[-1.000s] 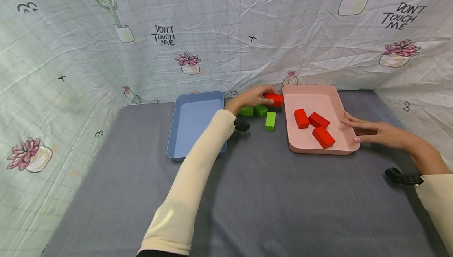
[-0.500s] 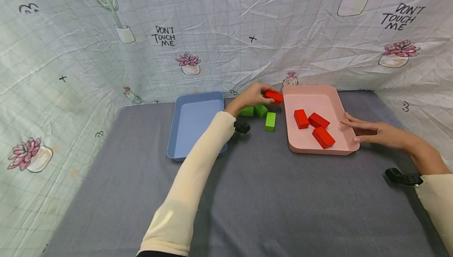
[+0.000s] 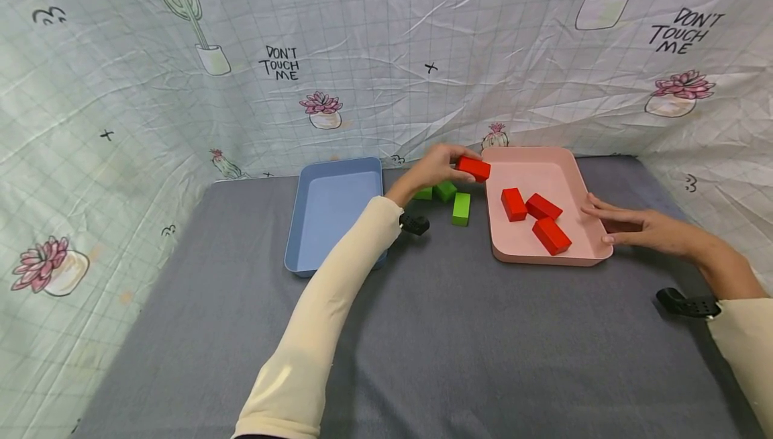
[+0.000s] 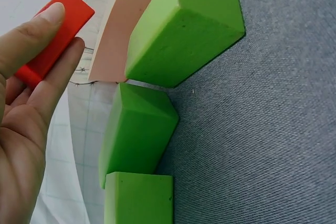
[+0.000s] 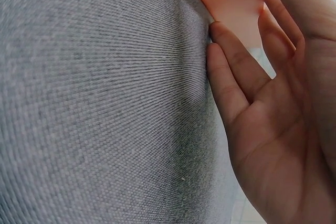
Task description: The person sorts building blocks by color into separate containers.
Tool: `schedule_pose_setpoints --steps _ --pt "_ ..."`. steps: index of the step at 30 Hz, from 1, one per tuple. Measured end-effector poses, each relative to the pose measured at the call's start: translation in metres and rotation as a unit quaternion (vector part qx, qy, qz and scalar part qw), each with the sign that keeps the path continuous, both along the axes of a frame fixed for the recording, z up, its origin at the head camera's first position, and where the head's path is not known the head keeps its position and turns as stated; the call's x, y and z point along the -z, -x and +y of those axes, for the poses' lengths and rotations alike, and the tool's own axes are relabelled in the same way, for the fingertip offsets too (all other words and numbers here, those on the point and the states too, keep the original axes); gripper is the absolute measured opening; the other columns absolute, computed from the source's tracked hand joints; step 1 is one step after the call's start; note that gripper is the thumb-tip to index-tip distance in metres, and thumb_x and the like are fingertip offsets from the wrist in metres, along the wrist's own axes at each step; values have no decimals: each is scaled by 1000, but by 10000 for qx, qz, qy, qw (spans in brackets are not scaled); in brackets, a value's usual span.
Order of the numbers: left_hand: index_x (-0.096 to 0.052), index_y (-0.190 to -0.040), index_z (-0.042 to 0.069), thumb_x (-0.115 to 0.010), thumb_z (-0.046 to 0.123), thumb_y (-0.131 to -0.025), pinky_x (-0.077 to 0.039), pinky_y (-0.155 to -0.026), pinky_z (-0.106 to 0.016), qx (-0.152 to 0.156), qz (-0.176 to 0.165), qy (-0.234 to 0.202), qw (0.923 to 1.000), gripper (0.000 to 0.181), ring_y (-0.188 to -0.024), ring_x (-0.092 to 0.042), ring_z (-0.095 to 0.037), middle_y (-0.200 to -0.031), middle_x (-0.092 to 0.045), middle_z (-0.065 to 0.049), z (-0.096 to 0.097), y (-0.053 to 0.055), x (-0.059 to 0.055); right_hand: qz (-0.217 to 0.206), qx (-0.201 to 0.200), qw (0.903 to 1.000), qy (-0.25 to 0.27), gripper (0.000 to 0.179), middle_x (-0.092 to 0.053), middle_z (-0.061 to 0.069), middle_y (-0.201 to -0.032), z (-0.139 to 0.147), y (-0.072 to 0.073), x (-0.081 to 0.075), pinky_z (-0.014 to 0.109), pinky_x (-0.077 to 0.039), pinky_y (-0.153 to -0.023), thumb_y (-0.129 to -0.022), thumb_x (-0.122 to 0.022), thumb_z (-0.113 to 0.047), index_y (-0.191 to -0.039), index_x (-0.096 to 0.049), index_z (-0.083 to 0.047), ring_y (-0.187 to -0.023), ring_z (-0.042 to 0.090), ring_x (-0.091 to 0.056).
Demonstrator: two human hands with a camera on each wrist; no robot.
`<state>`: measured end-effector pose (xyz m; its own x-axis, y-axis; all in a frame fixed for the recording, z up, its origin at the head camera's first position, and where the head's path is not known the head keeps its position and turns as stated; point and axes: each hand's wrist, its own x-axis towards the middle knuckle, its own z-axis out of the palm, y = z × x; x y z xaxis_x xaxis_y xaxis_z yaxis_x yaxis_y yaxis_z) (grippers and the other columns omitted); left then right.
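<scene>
One red block (image 3: 474, 169), pinched by the left hand (image 3: 435, 166), points lengthwise at the pink tray (image 3: 531, 174), right hand (image 3: 652, 228) uncurled.

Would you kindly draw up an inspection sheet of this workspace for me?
Surface: grey cloth, lightly wrinkled.
Job's things: one red block in hand; three red blocks inside the pink tray; three green blocks in view on the cloth between the trays; blue tray partly hidden by the left sleeve.
Clutter: nothing seen.
Hands: left hand pinches the red block by the pink tray's left rim; right hand, fingers spread, touches that tray's right side.
Cables: nothing seen.
Surroundings: cactus-printed sheet behind and at the sides.
</scene>
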<state>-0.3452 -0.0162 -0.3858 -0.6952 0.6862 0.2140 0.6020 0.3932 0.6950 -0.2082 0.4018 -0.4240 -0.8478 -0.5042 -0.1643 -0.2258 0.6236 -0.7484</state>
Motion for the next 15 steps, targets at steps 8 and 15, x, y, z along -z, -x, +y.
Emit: schedule_pose_setpoints --steps 8,15 --pt "-73 -124 5 -84 13 -86 -49 -77 -21 209 256 -72 9994 40 -89 -61 -16 -116 -72 -10 -1 -4 1 12 -10 10000 -36 69 -10 -24 -165 0 0 0 75 -8 -111 -97 -67 -18 -159 -38 -24 -139 -18 -9" --pt "-72 -125 5 -84 14 -86 -49 -78 -21 258 305 49 9992 42 -87 -60 -17 -114 -72 -10 2 -13 -1 42 -2 10000 -64 69 -10 -24 -165 0 0 0 70 -7 -114 -98 -67 -18 -159 -37 -24 -140 -17 -9"
